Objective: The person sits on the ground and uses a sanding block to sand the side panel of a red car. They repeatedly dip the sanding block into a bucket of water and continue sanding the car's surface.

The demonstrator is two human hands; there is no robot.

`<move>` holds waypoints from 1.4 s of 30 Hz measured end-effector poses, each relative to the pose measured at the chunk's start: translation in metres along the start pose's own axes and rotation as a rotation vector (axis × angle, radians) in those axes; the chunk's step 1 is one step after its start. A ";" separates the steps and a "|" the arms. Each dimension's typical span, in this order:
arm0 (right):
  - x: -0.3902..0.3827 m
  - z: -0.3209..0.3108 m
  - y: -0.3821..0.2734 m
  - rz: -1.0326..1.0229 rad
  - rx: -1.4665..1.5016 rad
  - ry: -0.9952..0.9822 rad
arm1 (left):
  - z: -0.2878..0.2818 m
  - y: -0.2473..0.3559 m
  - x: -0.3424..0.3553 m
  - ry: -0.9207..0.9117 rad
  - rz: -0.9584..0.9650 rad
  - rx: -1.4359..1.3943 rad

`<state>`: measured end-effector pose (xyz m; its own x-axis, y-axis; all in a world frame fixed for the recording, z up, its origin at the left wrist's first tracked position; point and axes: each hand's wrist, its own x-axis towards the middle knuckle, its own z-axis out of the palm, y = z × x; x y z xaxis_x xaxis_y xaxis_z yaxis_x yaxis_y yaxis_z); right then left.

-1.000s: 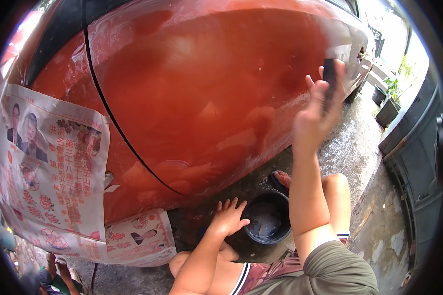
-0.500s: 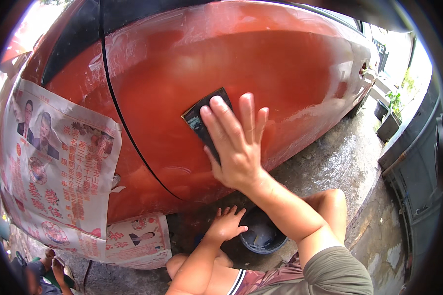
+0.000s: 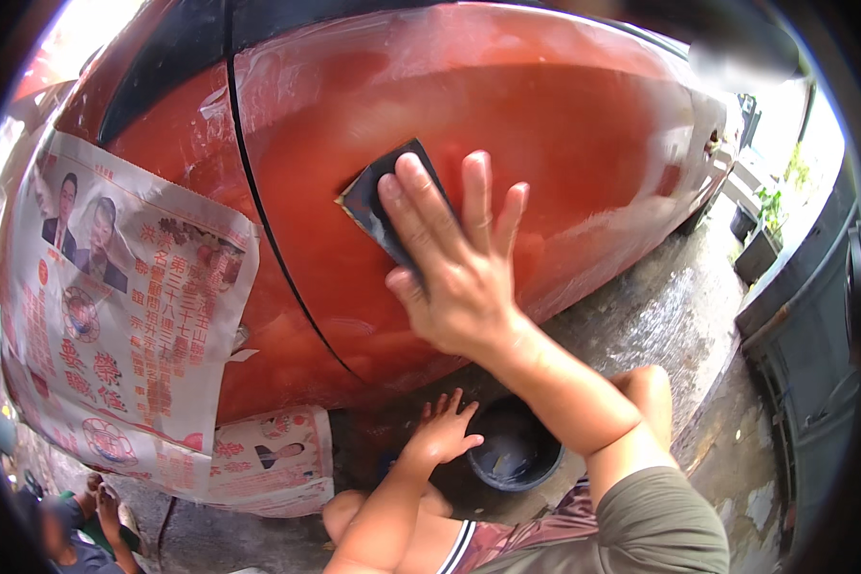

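Observation:
My right hand [image 3: 459, 253] holds a black sheet of sandpaper [image 3: 381, 198] against the orange-red car door [image 3: 564, 143]. Its index and middle fingers lie over the sheet, the other fingers spread to the right. The sheet's left and upper edges stick out past the fingertips; the rest is hidden under the hand. Lower down, my left hand [image 3: 440, 432] is open with fingers spread, nothing in it, beside a dark round bucket [image 3: 515, 483] holding some cloudy liquid. The door has a wet, hazy look with pale streaks.
Printed newspaper sheets [image 3: 115, 316] cover the car's left part, past a black panel gap [image 3: 277, 249]. Another person [image 3: 86, 536] is at the lower left. Wet concrete [image 3: 641, 297] runs along the right, toward a dark gate [image 3: 813, 354] and potted plants [image 3: 761, 239].
My right hand and the sandpaper have slid slightly up and left over the door. The view has shifted a little; my left hand stays near the bucket.

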<state>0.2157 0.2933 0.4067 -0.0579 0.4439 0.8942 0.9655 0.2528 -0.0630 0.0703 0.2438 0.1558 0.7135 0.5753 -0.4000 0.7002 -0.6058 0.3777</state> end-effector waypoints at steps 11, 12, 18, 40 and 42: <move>0.019 -0.001 0.016 0.491 0.062 0.275 | -0.002 -0.003 -0.009 -0.011 -0.049 0.008; 0.014 -0.001 0.005 0.281 0.046 0.131 | -0.001 -0.005 -0.009 0.013 -0.041 0.001; 0.027 -0.011 0.018 0.479 0.084 0.224 | 0.004 -0.010 -0.008 0.095 -0.019 -0.018; 0.065 -0.075 0.042 -0.455 0.029 -0.251 | -0.009 -0.018 -0.003 0.536 0.019 -0.086; 0.069 -0.081 0.050 -0.314 -0.186 -0.222 | -0.012 -0.016 -0.001 0.529 0.008 -0.061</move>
<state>0.2808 0.2672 0.5009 -0.3902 0.5496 0.7387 0.9204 0.2548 0.2967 0.0588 0.2597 0.1596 0.6228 0.7790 0.0732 0.6837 -0.5873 0.4331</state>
